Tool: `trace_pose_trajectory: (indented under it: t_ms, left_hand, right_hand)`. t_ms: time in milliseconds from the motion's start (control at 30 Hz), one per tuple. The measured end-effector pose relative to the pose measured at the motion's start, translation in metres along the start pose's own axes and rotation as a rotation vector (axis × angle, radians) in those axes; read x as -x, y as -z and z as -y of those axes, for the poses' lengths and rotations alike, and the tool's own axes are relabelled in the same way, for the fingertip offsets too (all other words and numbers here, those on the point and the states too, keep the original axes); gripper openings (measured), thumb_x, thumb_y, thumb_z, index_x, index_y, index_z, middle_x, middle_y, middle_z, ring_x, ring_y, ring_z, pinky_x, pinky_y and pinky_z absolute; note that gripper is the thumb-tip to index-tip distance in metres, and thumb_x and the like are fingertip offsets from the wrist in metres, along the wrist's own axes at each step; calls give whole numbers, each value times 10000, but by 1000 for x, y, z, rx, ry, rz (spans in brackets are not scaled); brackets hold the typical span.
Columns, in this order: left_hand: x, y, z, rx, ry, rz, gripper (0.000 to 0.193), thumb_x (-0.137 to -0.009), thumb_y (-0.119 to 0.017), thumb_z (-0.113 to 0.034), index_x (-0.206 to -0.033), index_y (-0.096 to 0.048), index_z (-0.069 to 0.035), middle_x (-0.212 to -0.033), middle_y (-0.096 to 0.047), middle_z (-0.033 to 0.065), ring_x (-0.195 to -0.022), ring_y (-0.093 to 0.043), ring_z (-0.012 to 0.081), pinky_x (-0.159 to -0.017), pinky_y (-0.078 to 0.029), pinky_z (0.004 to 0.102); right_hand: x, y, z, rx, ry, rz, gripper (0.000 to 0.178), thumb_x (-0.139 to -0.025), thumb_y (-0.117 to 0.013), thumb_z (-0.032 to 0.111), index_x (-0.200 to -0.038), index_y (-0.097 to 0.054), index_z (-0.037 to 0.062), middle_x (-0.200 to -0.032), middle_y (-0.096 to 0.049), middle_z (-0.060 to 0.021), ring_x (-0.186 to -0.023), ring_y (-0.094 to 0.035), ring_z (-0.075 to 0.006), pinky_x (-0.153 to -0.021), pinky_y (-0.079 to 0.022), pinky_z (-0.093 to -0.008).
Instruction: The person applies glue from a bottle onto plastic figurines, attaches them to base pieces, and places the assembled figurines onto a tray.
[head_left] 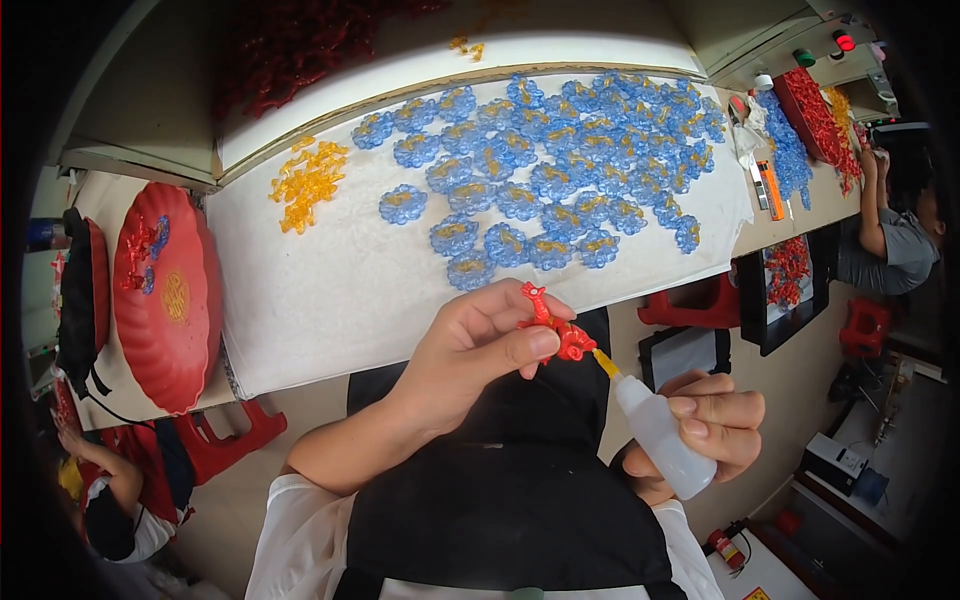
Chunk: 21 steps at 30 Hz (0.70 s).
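Between the thumb and fingers of my left hand (490, 335) is a small red plastic animal figurine (568, 338), its head pointing up and away. My right hand (715, 425) is wrapped round a translucent white squeeze bottle (662, 432), which is tilted up to the left. The bottle's yellowish nozzle tip (604, 362) meets or nearly meets the figurine's right end; I cannot tell which. Beyond my hands, many blue translucent flower-like pieces (545, 250) with yellow centres lie spread over the white-covered table (320, 320).
A pile of small yellow pieces (308, 185) lies at the table's far left. Further left stands a red scalloped tray (190, 340) holding a few red and blue pieces. An orange cutter (770, 190) lies at the right. Another person (890, 240) sits at the far right, with red stools (690, 305) around.
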<state>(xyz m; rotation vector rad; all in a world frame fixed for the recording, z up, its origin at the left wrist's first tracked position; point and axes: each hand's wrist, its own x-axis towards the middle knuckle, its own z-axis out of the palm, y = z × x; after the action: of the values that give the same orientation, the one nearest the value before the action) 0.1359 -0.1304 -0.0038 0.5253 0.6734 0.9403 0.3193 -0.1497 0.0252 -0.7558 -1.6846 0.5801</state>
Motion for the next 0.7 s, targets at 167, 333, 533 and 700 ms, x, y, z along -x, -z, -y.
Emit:
trace_pose_trajectory:
  t_ms: [167,333,533,700]
  left_hand:
    - [-2,1,2,21,10,2,156,-805,-543,-115,-927,-540,-18,-837,-565,39,-660,-463,57,-573,-378,192]
    - [-8,-1,4,110,58,4,157,-810,-534,-127,-929,-542,-24,-843,-571,47,-672,-471,71,-574,-379,200]
    - [-6,2,2,86,-54,-153,258,-804,-539,-200,-969,-499,-7,-785,-573,106,-570,-459,93,-556,-362,186]
    - [-2,11,0,85,-132,-129,191,-802,-541,-138,-946,-524,-14,-826,-581,80,-608,-456,84,-590,-371,194]
  right_hand:
    - [1,0,-2,16,-15,17,503,-490,-801,121,-884,-491,85,-827,-491,-59,-579,-517,-156,-476,-450,-237]
    - [0,5,-10,-49,28,-61,493,-505,-797,130,-882,-485,74,-815,-484,-74,-560,-485,-143,-459,-441,-233]
    - [-12,49,-48,1,-69,-358,304,-713,-614,120,-913,-404,27,-825,-450,-121,-588,-477,-151,-490,-435,-238]
    - [-24,101,-119,-92,-593,-253,406,-690,-533,-85,-1068,-401,-17,-889,-498,-109,-746,-560,-180,-533,-485,-252]
